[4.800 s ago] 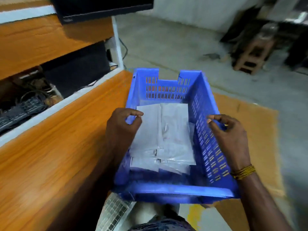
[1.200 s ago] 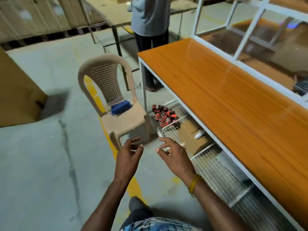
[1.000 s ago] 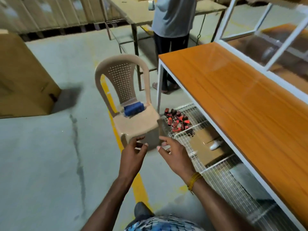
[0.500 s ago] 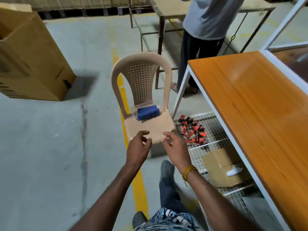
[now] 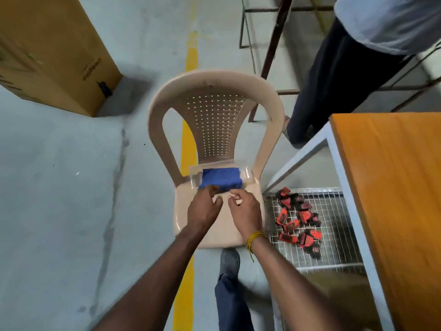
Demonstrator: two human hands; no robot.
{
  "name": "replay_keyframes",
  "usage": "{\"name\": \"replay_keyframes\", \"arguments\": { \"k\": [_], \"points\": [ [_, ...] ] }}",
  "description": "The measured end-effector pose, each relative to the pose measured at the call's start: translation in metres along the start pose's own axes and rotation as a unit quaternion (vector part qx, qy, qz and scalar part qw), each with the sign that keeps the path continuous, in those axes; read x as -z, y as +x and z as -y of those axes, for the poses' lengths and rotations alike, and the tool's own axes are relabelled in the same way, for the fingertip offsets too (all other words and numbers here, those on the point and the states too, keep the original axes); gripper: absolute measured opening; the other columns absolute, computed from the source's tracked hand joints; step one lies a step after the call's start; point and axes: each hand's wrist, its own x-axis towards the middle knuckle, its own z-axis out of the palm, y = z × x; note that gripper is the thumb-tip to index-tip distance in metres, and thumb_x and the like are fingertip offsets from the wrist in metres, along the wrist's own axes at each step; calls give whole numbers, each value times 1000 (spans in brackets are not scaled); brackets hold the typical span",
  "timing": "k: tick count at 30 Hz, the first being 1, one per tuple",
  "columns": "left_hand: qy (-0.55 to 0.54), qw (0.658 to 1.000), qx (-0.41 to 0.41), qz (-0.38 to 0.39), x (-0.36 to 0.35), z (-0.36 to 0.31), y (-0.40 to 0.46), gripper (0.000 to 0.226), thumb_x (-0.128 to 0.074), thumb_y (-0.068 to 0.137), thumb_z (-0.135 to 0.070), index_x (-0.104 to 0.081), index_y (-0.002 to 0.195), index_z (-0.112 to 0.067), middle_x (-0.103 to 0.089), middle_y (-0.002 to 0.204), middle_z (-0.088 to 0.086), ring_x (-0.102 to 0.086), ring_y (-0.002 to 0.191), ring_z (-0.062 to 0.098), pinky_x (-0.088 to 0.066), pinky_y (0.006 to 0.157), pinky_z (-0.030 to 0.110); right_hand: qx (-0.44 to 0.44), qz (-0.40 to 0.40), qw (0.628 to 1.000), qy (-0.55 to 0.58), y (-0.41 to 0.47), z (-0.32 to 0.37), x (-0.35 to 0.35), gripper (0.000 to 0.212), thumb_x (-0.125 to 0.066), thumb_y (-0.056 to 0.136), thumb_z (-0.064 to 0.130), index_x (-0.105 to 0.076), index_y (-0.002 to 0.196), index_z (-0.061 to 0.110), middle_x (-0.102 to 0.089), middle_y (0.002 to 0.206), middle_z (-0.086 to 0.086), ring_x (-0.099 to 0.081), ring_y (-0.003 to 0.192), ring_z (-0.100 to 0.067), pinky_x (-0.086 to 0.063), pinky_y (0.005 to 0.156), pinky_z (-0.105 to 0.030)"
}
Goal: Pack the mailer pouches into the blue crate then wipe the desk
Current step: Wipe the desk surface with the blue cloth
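Having left the packed crate, now out of view, the person has closed in on the chair point(image 5: 216, 149), and both empty, half-curled hands, left point(image 5: 204, 209) and right point(image 5: 244, 210), now reach the blue cloth point(image 5: 220, 179) in its clear tub point(image 5: 245, 174), so wiping the desk point(image 5: 391, 187) looks next.

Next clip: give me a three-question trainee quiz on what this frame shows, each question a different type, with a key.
1. True or false: the blue cloth lies on the orange desk.
2. Multiple choice: the clear container holding the cloth sits on (a) the floor, (b) the beige chair, (c) the wire shelf.
3. Short answer: which hand's fingertips are at the cloth's near edge?

Key
1. False; it is in the container on the chair seat.
2. b
3. The left hand; the right hand hovers beside it, holding nothing.
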Motion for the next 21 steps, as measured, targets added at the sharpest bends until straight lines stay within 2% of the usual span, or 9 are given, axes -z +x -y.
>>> {"name": "replay_keyframes", "arguments": {
  "k": [4, 9, 13, 16, 21],
  "points": [
    [37, 999, 28, 29, -44, 21, 68, 38, -55, 94, -26, -56, 131, -22, -52, 136, 4, -57, 117, 24, -50, 88, 37, -15, 38, 998, -46, 78, -30, -29, 23, -63, 91, 21, -69, 112, 19, -66, 116, -4, -63, 107, -21, -49, 92, -31],
    [77, 993, 65, 55, -85, 52, 124, 43, -55, 95, -27, -50, 136, -21, -42, 142, 6, -56, 117, 30, -48, 84, 39, -38, 89, 986, -135, 158, -70, -67, 28, -60, 93, 28, -65, 121, 22, -53, 127, -7, -63, 107, -29, -51, 93, -39],
    [77, 991, 86, 68, -103, 66, 153, 43, -53, 94, -28, -49, 137, -22, -39, 143, 6, -58, 112, 30, -49, 83, 39, -49, 118, 973, -193, 194, -94, -89, 34, -59, 94, 32, -61, 126, 23, -44, 134, -8, -63, 104, -32, -51, 93, -40],
    [81, 989, 93, 81, -113, 69, 163, 42, -53, 96, -27, -49, 137, -22, -38, 144, 5, -54, 119, 28, -48, 85, 39, -54, 130, 963, -228, 211, -107, -100, 38, -56, 95, 36, -56, 132, 24, -40, 136, -10, -63, 102, -34, -51, 92, -41],
    [78, 988, 96, 94, -121, 74, 168, 44, -54, 95, -29, -48, 139, -24, -36, 146, 3, -53, 122, 26, -50, 87, 40, -127, 155, 953, -228, 234, -123, -110, 51, -53, 95, 46, -45, 141, 25, -46, 135, -18, -57, 114, -41, -47, 94, -43]
  ]
}}
